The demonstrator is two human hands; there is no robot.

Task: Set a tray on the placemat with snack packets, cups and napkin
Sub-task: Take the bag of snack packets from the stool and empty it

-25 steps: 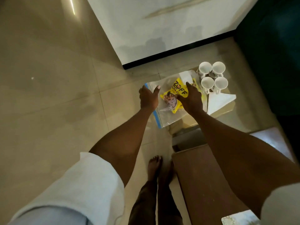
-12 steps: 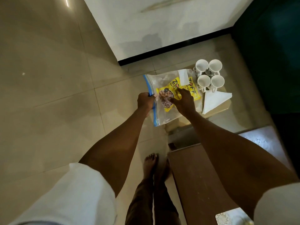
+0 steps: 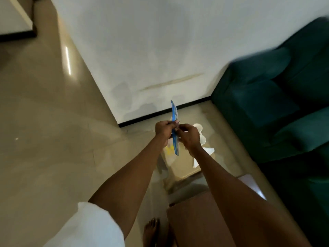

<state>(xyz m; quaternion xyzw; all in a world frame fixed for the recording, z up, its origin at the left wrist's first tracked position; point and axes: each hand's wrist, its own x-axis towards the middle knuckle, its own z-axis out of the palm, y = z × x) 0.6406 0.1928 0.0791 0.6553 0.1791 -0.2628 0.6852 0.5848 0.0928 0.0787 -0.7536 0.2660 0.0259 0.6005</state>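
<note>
My left hand [image 3: 162,130] and my right hand [image 3: 188,135] meet in front of me and both pinch the blue zip edge of a clear plastic bag [image 3: 175,129], which is lifted and seen edge-on. The yellow snack packets [image 3: 169,150] hang inside it, blurred. Below stand white cups [image 3: 200,134] on a low tan surface [image 3: 183,166], partly hidden by my right hand. A white folded napkin [image 3: 204,154] lies beside the cups.
A brown wooden table [image 3: 195,220] is at the lower middle with a pale mat [image 3: 252,186] behind my right arm. A dark green sofa [image 3: 276,104] fills the right. A white wall [image 3: 151,50] rises ahead. My bare foot [image 3: 151,230] stands on the tiled floor [image 3: 53,139].
The bag was lying flat beside the cups with both hands on it. It is now lifted upright, both hands pinching its blue edge. The camera has tilted up.
</note>
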